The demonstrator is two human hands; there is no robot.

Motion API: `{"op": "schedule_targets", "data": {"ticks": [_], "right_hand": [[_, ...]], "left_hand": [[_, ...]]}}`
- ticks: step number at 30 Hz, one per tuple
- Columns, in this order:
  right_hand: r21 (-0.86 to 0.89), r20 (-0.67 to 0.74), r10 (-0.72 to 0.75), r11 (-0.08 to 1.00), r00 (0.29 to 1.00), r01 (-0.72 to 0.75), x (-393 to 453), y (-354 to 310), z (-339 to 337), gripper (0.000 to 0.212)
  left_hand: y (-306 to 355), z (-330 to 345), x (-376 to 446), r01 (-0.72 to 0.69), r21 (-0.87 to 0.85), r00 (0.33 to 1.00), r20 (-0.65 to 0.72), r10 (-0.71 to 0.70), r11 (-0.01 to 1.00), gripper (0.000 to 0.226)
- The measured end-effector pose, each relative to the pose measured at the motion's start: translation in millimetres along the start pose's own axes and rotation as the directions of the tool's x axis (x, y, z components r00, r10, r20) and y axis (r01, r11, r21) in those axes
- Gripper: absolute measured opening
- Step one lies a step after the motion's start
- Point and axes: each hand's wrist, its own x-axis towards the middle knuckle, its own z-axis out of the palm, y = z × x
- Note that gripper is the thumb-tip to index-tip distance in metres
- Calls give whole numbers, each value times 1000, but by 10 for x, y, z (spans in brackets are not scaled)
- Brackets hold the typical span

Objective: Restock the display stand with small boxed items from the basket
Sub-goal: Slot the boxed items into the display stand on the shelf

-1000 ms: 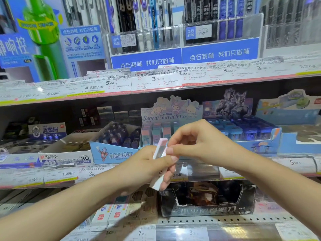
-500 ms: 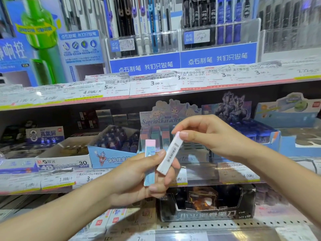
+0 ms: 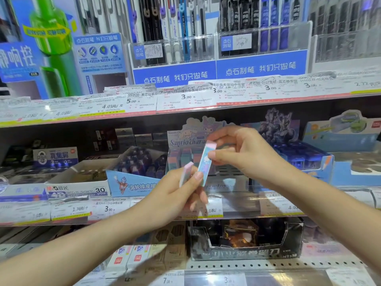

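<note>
Holding two slim boxes in front of the shelf, the person's hands met at chest height. The left hand [image 3: 175, 195] curled its fingers and thumb round a pink box [image 3: 186, 173], with its thumb tip also resting against the lower end of the second one. The right hand [image 3: 243, 153] pinched the upper end of a blue-and-pink box [image 3: 206, 164] between thumb and fingertips, tilting it nearly upright just beside the pink one. Both boxes looked light and stiff, thin card around a small item, likely smooth enough to slip from a loose pinch; a hold across the two broad faces near one end seemed the safest, leaving the other end free to slide into a slot. Just behind the hands stood the Sanrio display stand [image 3: 185, 141], its rows of upright boxes partly hidden by the fingers, so free slots could not be made out. To its left sat a blue roller-eraser carton [image 3: 134, 182], and to its right a blue display box [image 3: 313, 159]. Farther up, price tags [image 3: 185, 98] lined the shelf edge below racks of pens [image 3: 175, 27]. No basket was in view.
</note>
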Motion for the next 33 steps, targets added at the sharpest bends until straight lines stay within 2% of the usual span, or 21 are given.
{"op": "schedule_targets", "data": {"ticks": [1, 2, 3, 4, 6, 8, 12, 17, 22, 27, 33], "right_hand": [[-30, -23, -23, 999, 999, 22, 30, -2, -40, 25], [-72, -39, -48, 996, 998, 45, 61, -1, -80, 25], [-120, -47, -72, 991, 996, 66, 87, 2, -115, 25], [-168, -44, -92, 982, 995, 83, 108, 12, -141, 25], [-260, -14, -109, 960, 994, 102, 144, 58, -157, 25], [-328, 9, -108, 939, 994, 105, 177, 125, -146, 28], [-360, 3, -120, 926, 993, 113, 226, 210, -140, 35], [-408, -7, -111, 908, 994, 98, 255, 265, -146, 37], [-440, -4, -119, 892, 993, 105, 250, 275, -168, 35], [-416, -4, -104, 905, 995, 93, 219, 214, -160, 18], [-496, 59, -93, 862, 994, 110, 204, 186, -150, 33]], "left_hand": [[-34, -47, 3, -86, 222, 995, -23, 93, 971, 40], [-61, -106, 3, -160, 445, 981, -29, 192, 881, 31], [-80, -168, 10, -203, 620, 964, -10, 267, 758, 18], [-103, -220, 21, -214, 743, 954, 19, 299, 634, 15], [-162, -280, 61, -202, 856, 954, 63, 293, 476, 42], [-195, -328, 114, -192, 895, 967, 104, 231, 403, 56], [-205, -356, 154, -175, 888, 983, 135, 122, 425, 70], [-210, -388, 199, -219, 795, 974, 144, 175, 566, 52], [-253, -425, 241, -207, 754, 977, 130, 167, 623, 48], [-256, -436, 242, -205, 746, 978, 141, 151, 633, 48], [-249, -433, 236, -196, 754, 980, 130, 150, 627, 44]]}}
